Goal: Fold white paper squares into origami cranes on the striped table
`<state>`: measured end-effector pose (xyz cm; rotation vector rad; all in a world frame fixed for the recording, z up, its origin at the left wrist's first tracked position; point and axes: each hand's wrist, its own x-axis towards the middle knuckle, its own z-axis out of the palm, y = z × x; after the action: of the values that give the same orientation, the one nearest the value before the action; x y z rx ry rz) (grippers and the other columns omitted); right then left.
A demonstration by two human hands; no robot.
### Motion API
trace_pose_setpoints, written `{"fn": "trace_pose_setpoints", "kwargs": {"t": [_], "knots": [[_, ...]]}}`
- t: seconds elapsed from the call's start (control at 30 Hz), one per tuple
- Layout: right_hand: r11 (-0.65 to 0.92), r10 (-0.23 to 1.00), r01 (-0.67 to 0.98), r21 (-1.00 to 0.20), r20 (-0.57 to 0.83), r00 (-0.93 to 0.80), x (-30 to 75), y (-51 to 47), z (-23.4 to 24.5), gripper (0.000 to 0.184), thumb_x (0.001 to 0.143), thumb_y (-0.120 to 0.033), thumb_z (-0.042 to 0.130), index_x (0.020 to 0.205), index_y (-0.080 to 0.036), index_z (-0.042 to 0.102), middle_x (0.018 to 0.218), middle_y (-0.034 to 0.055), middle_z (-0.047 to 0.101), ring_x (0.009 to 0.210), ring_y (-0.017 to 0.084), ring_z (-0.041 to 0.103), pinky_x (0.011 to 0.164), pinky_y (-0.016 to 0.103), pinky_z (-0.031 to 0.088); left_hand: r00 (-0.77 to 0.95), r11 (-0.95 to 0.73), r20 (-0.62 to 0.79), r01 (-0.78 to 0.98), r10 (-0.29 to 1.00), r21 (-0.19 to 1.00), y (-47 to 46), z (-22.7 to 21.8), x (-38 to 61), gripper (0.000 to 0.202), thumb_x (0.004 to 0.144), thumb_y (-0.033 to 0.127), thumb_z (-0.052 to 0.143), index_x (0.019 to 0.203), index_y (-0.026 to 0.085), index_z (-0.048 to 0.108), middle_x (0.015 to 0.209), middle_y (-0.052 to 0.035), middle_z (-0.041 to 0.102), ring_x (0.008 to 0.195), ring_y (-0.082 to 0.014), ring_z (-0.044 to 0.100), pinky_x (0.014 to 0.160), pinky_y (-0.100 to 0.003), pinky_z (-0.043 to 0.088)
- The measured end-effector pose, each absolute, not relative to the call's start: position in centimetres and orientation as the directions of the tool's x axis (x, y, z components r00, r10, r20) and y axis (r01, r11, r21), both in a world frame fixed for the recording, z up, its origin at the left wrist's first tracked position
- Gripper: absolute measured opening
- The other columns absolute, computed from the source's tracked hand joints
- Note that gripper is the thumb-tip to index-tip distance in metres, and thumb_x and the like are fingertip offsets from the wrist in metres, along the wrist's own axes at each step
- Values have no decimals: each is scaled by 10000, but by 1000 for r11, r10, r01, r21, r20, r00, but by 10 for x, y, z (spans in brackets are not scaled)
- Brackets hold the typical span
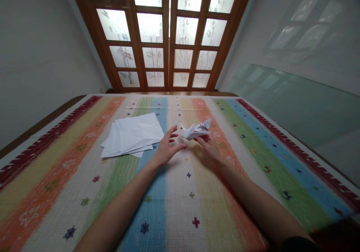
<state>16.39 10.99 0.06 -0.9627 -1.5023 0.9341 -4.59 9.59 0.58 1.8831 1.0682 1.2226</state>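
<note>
A folded white paper figure point(196, 129) sits just above the striped cloth, near the middle of the table. My right hand point(209, 149) is under and beside it, its fingers pinched on the figure's near edge. My left hand point(167, 147) hovers just left of the figure with its fingers spread apart and nothing in them, the fingertips close to the paper but apart from it.
A loose stack of white paper sheets point(131, 135) lies left of my hands. The table carries a colourful striped cloth point(253, 158). A wooden door with frosted glass panes point(168, 34) stands behind the table, and a glass panel point(295, 105) leans along the right wall.
</note>
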Motion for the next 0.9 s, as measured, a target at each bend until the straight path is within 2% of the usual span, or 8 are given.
{"fn": "trace_pose_setpoints", "kwargs": {"t": [0.13, 0.23, 0.3, 0.4, 0.5, 0.63, 0.8, 0.9], "knots": [[522, 850, 173, -835, 493, -185, 140, 96, -3, 147, 834, -366, 618, 796, -226, 645, 785, 24, 653, 769, 192, 599, 730, 335, 475, 163, -431, 407, 162, 899, 888, 88, -2, -35, 504, 728, 244, 714, 1215, 219, 582, 1192, -85, 633, 1000, -202, 622, 853, -328, 500], [580, 813, 207, -788, 544, -209, 131, 87, -9, 78, 837, -301, 620, 834, -226, 642, 833, 33, 629, 797, 189, 584, 749, 339, 473, 55, -354, 350, 118, 935, 928, 85, -6, -36, 317, 730, 193, 668, 1046, 187, 649, 973, -50, 689, 855, -171, 641, 796, -304, 500], [539, 842, 165, -826, 521, -142, 128, 83, -14, 160, 812, -277, 647, 968, -243, 629, 944, 38, 610, 795, 172, 578, 740, 333, 489, -10, -276, 276, 9, 961, 961, 86, -9, -35, 257, 706, 189, 663, 961, 172, 638, 858, -27, 683, 767, -151, 641, 742, -284, 504], [372, 928, -8, -928, 372, -27, 126, 82, -20, 395, 773, -311, 686, 1144, -277, 555, 1034, 33, 583, 733, 142, 579, 659, 305, 519, -43, -164, 158, -212, 987, 963, 86, -11, -32, 290, 647, 224, 702, 898, 175, 564, 759, 15, 640, 663, -125, 625, 646, -252, 506], [223, 965, -134, -966, 238, -114, 127, 83, -22, 345, 764, -366, 692, 1073, -244, 600, 924, 22, 631, 714, 148, 609, 644, 298, 531, -21, -93, 91, -334, 996, 938, 85, -12, -26, 366, 622, 265, 737, 868, 194, 476, 729, 54, 584, 590, -101, 599, 582, -231, 502], [159, 961, -149, -976, 187, -202, 125, 82, -20, 216, 756, -376, 701, 881, -208, 649, 779, 11, 664, 663, 149, 618, 622, 287, 518, 4, -75, 80, -305, 997, 949, 81, -13, -23, 396, 641, 332, 742, 876, 195, 454, 814, 34, 589, 580, -93, 598, 577, -236, 505], [179, 970, -159, -971, 202, -139, 123, 81, -20, 208, 696, -351, 748, 794, -210, 631, 726, -13, 643, 621, 137, 594, 607, 276, 499, -31, -173, 172, -23, 985, 985, 77, -11, -27, 307, 747, 339, 663, 996, 176, 588, 971, -53, 654, 734, -134, 618, 663, -254, 495], [185, 970, -122, -975, 201, -139, 122, 81, -22, 217, 701, -367, 740, 820, -210, 650, 774, 4, 665, 697, 168, 618, 673, 312, 508, 27, -213, 212, 31, 977, 976, 75, -10, -28, 331, 837, 405, 558, 1056, 169, 633, 1023, -73, 681, 791, -158, 620, 719, -284, 497]]}}
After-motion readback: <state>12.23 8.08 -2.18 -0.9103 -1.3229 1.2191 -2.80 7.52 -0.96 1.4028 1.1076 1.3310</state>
